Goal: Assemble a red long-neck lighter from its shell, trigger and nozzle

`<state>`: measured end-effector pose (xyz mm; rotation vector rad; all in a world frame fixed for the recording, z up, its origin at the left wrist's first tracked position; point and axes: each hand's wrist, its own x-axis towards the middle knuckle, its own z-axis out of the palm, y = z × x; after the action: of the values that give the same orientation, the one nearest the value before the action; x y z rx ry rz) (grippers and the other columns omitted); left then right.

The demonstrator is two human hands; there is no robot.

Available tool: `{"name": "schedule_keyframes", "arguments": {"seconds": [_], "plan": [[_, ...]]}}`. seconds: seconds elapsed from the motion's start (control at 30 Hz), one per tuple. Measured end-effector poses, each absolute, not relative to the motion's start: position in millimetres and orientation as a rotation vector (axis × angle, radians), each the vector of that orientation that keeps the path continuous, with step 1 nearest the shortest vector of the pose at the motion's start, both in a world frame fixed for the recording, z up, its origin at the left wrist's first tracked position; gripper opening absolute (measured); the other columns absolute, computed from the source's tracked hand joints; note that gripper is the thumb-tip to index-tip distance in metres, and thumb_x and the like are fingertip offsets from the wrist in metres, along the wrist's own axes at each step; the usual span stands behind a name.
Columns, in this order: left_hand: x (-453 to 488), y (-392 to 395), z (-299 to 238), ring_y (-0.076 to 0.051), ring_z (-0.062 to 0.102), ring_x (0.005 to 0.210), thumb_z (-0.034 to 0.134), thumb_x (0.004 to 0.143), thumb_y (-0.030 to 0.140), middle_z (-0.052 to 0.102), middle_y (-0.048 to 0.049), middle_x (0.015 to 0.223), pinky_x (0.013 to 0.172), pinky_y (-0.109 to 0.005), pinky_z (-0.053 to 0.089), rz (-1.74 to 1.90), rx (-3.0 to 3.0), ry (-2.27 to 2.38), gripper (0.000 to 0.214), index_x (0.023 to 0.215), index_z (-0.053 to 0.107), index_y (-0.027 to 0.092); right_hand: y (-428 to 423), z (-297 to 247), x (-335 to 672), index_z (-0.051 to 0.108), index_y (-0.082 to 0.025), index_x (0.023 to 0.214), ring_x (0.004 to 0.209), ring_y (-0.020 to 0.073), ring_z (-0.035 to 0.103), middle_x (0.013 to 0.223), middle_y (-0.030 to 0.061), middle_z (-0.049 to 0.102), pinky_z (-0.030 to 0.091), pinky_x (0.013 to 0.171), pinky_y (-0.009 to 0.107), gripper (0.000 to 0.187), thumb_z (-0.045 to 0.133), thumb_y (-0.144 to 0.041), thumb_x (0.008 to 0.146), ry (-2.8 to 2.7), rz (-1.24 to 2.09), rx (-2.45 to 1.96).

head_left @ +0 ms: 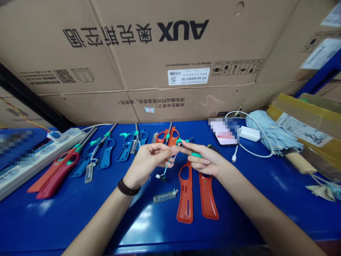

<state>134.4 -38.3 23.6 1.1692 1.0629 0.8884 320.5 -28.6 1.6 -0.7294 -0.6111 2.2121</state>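
In the middle of the head view, my left hand [153, 160], with a dark band on the wrist, has its thumb and fingers pinched on thin wires [168, 165]. The wires hang down to a small white end piece [158, 176]. My right hand [206, 160] meets it from the right, fingertips closed on a small green plastic piece [179, 141]. A second green part [196, 155] shows between its curled fingers. Below lie two orange lighter shell halves, one left [185, 204] and one right [209, 199], and a clear fuel tank [165, 196].
Opened blue lighters [106, 153] and closed red lighters [60, 174] lie left, beside a white power strip [42, 156]. A phone [225, 131], white charger [249, 133], folded umbrella [274, 131] and yellow-taped box [306, 128] stand right. A large cardboard box [149, 64] backs the blue table [125, 224].
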Motion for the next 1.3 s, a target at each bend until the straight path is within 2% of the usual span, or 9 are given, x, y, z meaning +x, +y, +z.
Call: {"name": "schedule_keyframes", "arguments": {"seconds": [0.27,0.37,0.47,0.6,0.7,1.0,1.2,1.3], "plan": [[130,-53,40,-0.007,0.062,0.051,0.071,0.073,0.022,0.067,0.0021,0.058,0.052,-0.013,0.052,0.918,1.183,0.849,0.008,0.072,0.068,0.015,-31,-2,320,0.061,-0.015,0.084,0.025,-0.0016,0.011,0.079,0.0,0.069,0.014,0.024,0.011,0.046,0.021,-0.029,0.1,-0.541,2.41,-0.467],[131,-58,44,-0.007,0.063,0.054,0.071,0.073,0.022,0.069,0.0012,0.063,0.052,-0.014,0.053,0.936,1.183,0.814,0.007,0.073,0.068,0.016,-33,-6,319,0.063,-0.014,0.088,0.025,-0.0009,0.013,0.062,-0.0021,0.064,0.013,0.025,0.012,0.055,0.013,-0.032,0.1,-0.575,2.456,-0.36],[131,-62,48,-0.007,0.063,0.053,0.071,0.073,0.021,0.069,0.0007,0.064,0.051,-0.015,0.053,0.936,1.169,0.806,0.008,0.071,0.066,0.015,-34,-10,319,0.064,-0.012,0.09,0.024,-0.0001,0.015,0.048,-0.0041,0.056,0.012,0.026,0.012,0.057,0.012,-0.034,0.1,-0.617,2.468,-0.252],[132,-64,51,-0.007,0.063,0.051,0.073,0.071,0.019,0.068,0.0014,0.06,0.05,-0.014,0.052,0.924,1.149,0.814,0.01,0.068,0.064,0.014,-35,-12,318,0.065,-0.013,0.09,0.025,-0.0013,0.015,0.054,-0.004,0.06,0.01,0.027,0.013,0.045,0.025,-0.034,0.099,-0.618,2.47,-0.202],[132,-63,51,-0.007,0.063,0.051,0.072,0.07,0.017,0.067,0.0022,0.058,0.052,-0.013,0.052,0.929,1.166,0.832,0.011,0.066,0.063,0.013,-36,-11,318,0.065,-0.015,0.091,0.025,-0.0011,0.016,0.05,-0.0055,0.058,0.01,0.027,0.013,0.036,0.035,-0.034,0.096,-0.646,2.459,-0.207],[130,-63,49,-0.003,0.052,0.047,0.07,0.072,0.022,0.065,0.0012,0.061,0.048,-0.013,0.043,0.905,1.352,0.907,0.015,0.065,0.061,0.013,-35,-7,313,0.067,-0.018,0.089,0.025,-0.0013,0.015,0.055,-0.0044,0.064,0.013,0.026,0.011,0.026,0.045,-0.031,0.093,-0.656,2.405,-0.283],[131,-61,47,-0.006,0.055,0.057,0.066,0.073,0.017,0.055,0.0047,0.05,0.06,-0.016,0.044,0.948,1.458,0.972,0.021,0.058,0.053,0.015,-38,-5,312,0.067,-0.018,0.089,0.027,-0.0029,0.015,0.087,-0.0006,0.072,0.012,0.026,0.011,0.022,0.049,-0.03,0.091,-0.696,2.352,-0.318],[131,-59,46,-0.005,0.051,0.052,0.063,0.073,0.014,0.055,0.0055,0.054,0.059,-0.017,0.043,0.951,1.485,0.987,0.02,0.058,0.049,0.016,-40,-4,312,0.068,-0.02,0.091,0.028,-0.0035,0.016,0.099,0.0003,0.071,0.011,0.026,0.011,0.02,0.051,-0.03,0.09,-0.733,2.323,-0.33]]}}
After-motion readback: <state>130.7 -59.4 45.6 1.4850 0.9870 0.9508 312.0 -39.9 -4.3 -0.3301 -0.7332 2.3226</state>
